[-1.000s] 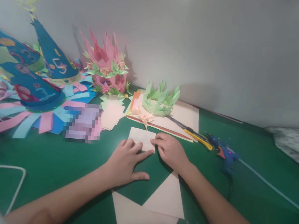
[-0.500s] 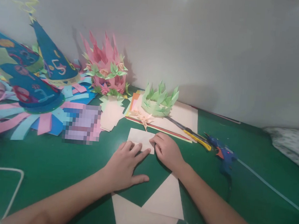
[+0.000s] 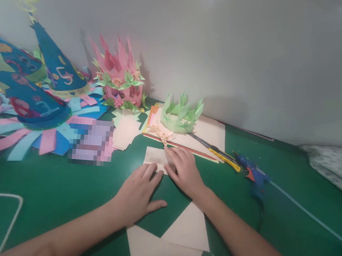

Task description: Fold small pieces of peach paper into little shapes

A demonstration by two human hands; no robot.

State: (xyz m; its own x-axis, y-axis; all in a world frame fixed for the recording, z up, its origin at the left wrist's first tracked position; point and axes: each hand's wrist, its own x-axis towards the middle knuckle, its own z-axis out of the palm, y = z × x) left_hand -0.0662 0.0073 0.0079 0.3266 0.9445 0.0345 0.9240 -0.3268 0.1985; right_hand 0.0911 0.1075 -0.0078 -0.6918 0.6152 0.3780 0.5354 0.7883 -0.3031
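A pale folded sheet of paper (image 3: 154,155) lies on the green table in front of me. My left hand (image 3: 138,188) rests its fingertips on the near edge of the sheet, thumb stretched out to the side, fingers apart. Across the right part of the paper lies my right hand (image 3: 187,170), its fingers laid over the far side and its thumb at the near edge, with a gap between them; this hides the right end. Closer to me are two pale paper pieces (image 3: 185,227), one triangular, partly overlapping.
Behind the sheet, a green paper crown (image 3: 179,118) and a peach paper flower (image 3: 163,135) sit on stacked coloured paper (image 3: 214,135). A yellow-handled cutter (image 3: 224,160) and blue glue gun (image 3: 254,176) lie right. Blue cone hats (image 3: 57,62) and a pink crown (image 3: 118,74) stand left.
My right hand has moved left and farther over the paper, and its fingers have spread from a pinch at the right edge. My left hand stays on the near edge.
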